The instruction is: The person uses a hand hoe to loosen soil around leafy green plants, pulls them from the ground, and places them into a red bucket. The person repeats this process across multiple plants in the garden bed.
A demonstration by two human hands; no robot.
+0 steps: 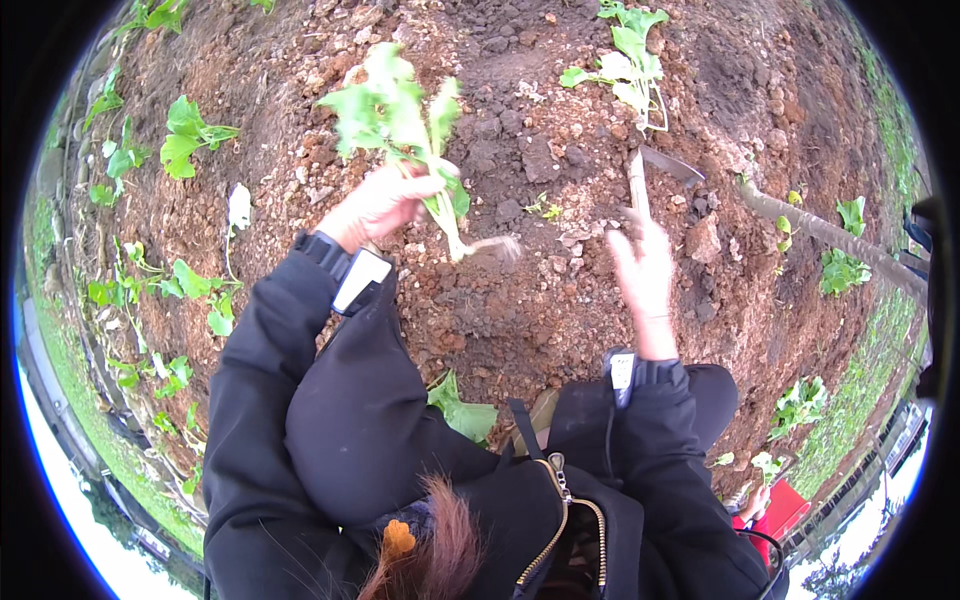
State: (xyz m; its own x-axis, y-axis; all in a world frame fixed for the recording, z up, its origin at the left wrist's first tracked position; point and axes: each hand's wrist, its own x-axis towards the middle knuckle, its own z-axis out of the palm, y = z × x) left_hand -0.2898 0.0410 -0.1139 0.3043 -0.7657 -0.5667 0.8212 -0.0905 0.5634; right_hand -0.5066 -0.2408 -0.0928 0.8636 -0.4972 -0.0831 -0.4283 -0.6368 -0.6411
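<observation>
A leafy green seedling (pixel 392 110) with pale stems and thin bare roots is pinched in my left hand (pixel 385 205), held above the soil. Its leaves are blurred by motion. My right hand (pixel 645 270) is also blurred, with its fingers stretched toward the wooden handle of a small hand hoe (pixel 639 185). The handle's lower end meets the fingertips; whether they touch it is hard to see. The hoe's metal blade lies on the soil. Just beyond the hoe, another pale-stemmed seedling (pixel 632 65) lies on the ground.
Loose brown soil (pixel 490 310) with stones surrounds both hands. A large leaf (pixel 463 408) lies by my knees. Several plants (pixel 185 135) stand at left. A long wooden pole (pixel 830 232) lies at right. Another person's hand (pixel 757 500) in a red sleeve shows at lower right.
</observation>
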